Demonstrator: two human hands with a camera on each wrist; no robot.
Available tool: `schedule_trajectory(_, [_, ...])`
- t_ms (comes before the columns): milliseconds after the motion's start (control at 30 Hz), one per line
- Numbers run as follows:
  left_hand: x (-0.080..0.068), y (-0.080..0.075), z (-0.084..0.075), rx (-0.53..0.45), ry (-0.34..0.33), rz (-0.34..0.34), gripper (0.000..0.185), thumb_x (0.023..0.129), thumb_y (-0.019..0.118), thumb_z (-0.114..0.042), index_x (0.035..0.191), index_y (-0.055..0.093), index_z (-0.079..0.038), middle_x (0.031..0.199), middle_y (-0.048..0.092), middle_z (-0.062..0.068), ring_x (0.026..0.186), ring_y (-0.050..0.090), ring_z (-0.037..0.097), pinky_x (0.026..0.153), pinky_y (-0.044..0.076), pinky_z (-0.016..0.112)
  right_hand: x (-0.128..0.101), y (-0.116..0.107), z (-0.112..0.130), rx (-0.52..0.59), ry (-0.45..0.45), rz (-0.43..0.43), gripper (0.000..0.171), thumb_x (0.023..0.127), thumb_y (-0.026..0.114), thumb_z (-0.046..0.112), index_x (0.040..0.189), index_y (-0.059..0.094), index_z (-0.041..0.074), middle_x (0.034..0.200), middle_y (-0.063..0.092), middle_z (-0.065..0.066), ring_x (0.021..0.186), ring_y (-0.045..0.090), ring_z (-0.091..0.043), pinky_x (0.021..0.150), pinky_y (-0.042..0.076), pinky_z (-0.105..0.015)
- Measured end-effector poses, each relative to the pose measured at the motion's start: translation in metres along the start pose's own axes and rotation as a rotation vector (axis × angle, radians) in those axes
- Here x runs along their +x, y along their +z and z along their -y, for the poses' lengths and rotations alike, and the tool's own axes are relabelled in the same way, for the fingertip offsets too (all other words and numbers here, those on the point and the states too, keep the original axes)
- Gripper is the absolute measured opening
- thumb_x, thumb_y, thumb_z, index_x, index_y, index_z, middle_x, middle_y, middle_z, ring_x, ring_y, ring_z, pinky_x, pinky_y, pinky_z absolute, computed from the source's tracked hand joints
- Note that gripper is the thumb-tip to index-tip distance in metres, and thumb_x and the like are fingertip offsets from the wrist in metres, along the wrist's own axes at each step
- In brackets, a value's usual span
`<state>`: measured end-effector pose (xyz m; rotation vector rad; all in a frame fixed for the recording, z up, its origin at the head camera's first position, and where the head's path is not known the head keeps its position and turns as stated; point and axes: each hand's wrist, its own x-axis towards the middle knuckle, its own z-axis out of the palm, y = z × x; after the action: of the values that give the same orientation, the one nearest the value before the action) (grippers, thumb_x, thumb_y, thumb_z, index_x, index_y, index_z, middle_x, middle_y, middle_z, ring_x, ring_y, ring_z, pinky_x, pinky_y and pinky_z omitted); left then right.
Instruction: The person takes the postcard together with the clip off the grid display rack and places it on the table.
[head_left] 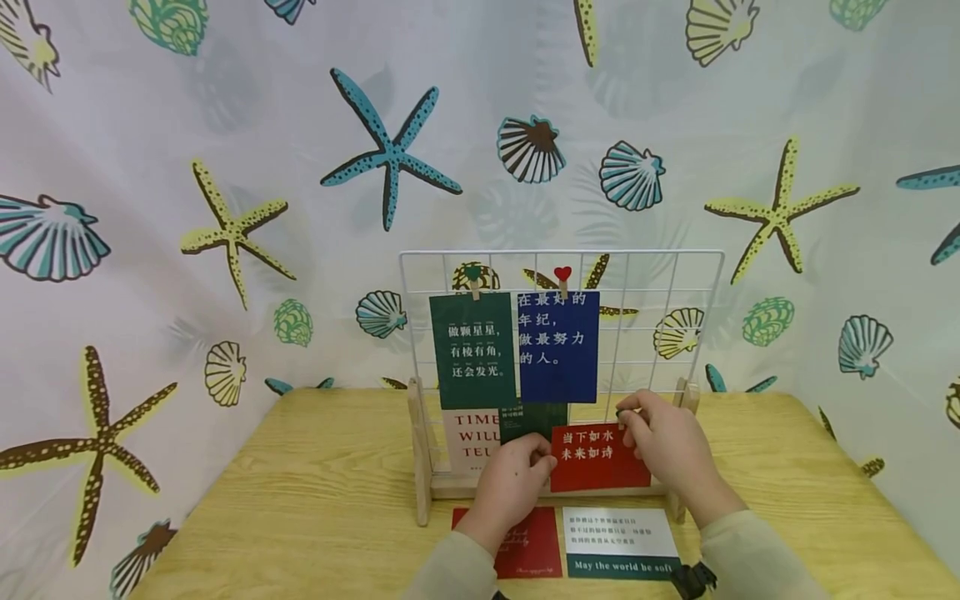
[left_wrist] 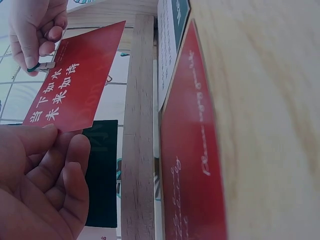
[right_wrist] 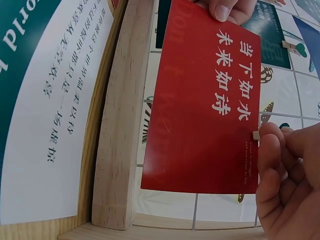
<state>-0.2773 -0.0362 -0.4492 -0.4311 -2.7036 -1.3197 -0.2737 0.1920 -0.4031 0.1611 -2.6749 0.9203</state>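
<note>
A red card (head_left: 592, 475) with white Chinese characters is held in front of the lower right of a white wire grid rack (head_left: 562, 252). My left hand (head_left: 516, 477) pinches its left edge between thumb and fingers. At the card's top edge, my right hand (head_left: 666, 433) pinches a small wooden clip (left_wrist: 46, 65) with a dark green end. In the right wrist view the clip's wooden tip (right_wrist: 256, 135) meets the card's edge; the rest is mostly behind the fingers. Part of a dark green card (left_wrist: 102, 175) shows behind my left hand.
A green card (head_left: 472, 387) and a blue card (head_left: 558, 387) hang from heart clips above. A pale lettered card (head_left: 459, 458) is at the rack's lower left. On the wooden table (head_left: 300, 500), a red card (head_left: 536, 554) and a white-and-green card (head_left: 622, 546) lie before the rack.
</note>
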Motion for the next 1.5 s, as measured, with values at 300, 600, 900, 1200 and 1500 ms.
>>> schedule_trajectory(300, [-0.001,0.001,-0.001,0.0,-0.017,0.01,0.004,0.098,0.068,-0.02,0.094,0.069,-0.019,0.071,0.058,-0.007,0.063,0.055,0.011,0.06,0.046,0.029,0.0,0.0,-0.001,-0.011,-0.011,-0.018,0.01,0.102,0.061,0.019,0.109,0.067,0.015,0.069,0.061,0.004,0.059,0.056,-0.014,0.062,0.048,-0.033])
schedule_trajectory(600, [0.0,0.0,-0.001,0.02,-0.004,0.014,0.004,0.097,0.068,-0.02,0.094,0.069,-0.017,0.072,0.058,-0.007,0.065,0.053,0.011,0.061,0.046,0.029,-0.002,-0.001,-0.002,-0.013,-0.03,-0.042,0.01,0.102,0.061,0.018,0.11,0.067,0.015,0.07,0.062,0.004,0.059,0.056,-0.014,0.06,0.048,-0.033])
schedule_trajectory(900, [0.0,-0.001,-0.002,0.021,-0.01,0.019,0.004,0.098,0.068,-0.02,0.094,0.069,-0.018,0.072,0.058,-0.008,0.065,0.055,0.01,0.061,0.046,0.028,-0.003,-0.004,0.0,0.004,-0.038,-0.047,0.012,0.102,0.061,0.018,0.113,0.067,0.015,0.071,0.062,0.003,0.06,0.056,-0.015,0.059,0.048,-0.033])
schedule_trajectory(1200, [-0.002,-0.002,-0.002,0.02,-0.009,0.024,0.004,0.097,0.068,-0.02,0.095,0.069,-0.017,0.073,0.058,-0.008,0.065,0.054,0.011,0.06,0.046,0.028,-0.007,-0.004,0.001,0.022,-0.046,-0.036,0.016,0.102,0.061,0.018,0.116,0.068,0.013,0.07,0.062,0.003,0.06,0.057,-0.015,0.057,0.049,-0.033])
schedule_trajectory(1500, [-0.003,-0.007,-0.003,0.012,-0.015,0.028,0.004,0.097,0.068,-0.02,0.095,0.069,-0.017,0.073,0.059,-0.008,0.064,0.055,0.012,0.059,0.046,0.03,-0.01,-0.008,0.003,0.059,-0.018,-0.013,0.017,0.103,0.059,0.02,0.117,0.067,0.014,0.073,0.062,0.002,0.062,0.058,-0.017,0.06,0.051,-0.034])
